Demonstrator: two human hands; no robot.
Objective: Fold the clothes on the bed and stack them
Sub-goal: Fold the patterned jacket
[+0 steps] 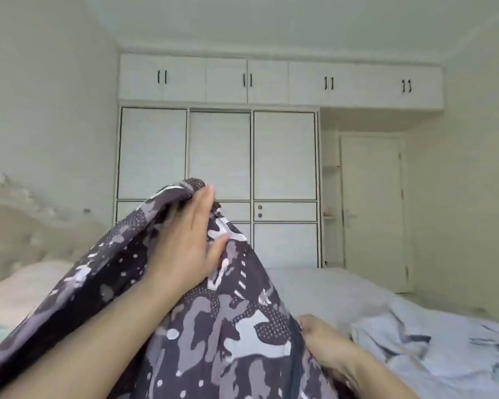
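A dark grey camouflage-print garment (236,321) fills the lower middle of the head view, lifted up in front of me. My left hand (190,237) holds its top edge high, fingers over the cloth and thumb pressed against the front. Lower right, my right hand (323,344) grips the garment's side edge, its fingers partly hidden in the fabric. A pale blue crumpled garment with dark marks (432,349) lies on the bed (323,289) at the right.
A pink pillow (26,295) and a padded cream headboard (20,234) are at the left. A white wardrobe (219,156) and a closed white door (372,211) stand beyond the bed.
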